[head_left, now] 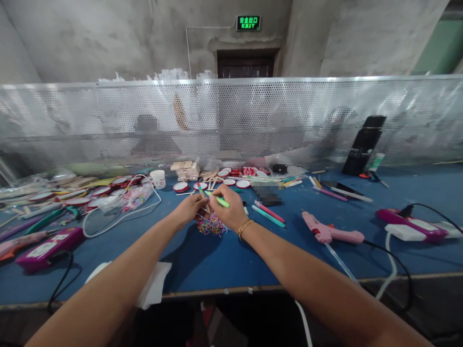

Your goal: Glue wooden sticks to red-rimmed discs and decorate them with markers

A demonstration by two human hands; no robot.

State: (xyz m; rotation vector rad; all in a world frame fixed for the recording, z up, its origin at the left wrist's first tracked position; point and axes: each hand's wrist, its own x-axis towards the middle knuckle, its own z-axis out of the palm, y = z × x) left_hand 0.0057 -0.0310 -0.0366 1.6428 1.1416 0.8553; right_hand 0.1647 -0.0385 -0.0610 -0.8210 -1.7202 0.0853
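My left hand pinches a flat wooden craft stick that shows red and green colouring near its upper end. In my right hand is a light green marker, its tip close to the stick; whether they touch I cannot tell. Just below both hands lies a pile of small multicoloured pieces, partly hidden by the fingers. To the right of my right hand rest a pink marker and a turquoise marker. Round red-rimmed white discs sit behind the hands.
A pink glue gun and a purple power strip with cords lie to the right. Another purple strip and a white cable are on the left. A white cup stands near stacked wooden sticks. Perforated metal panel behind.
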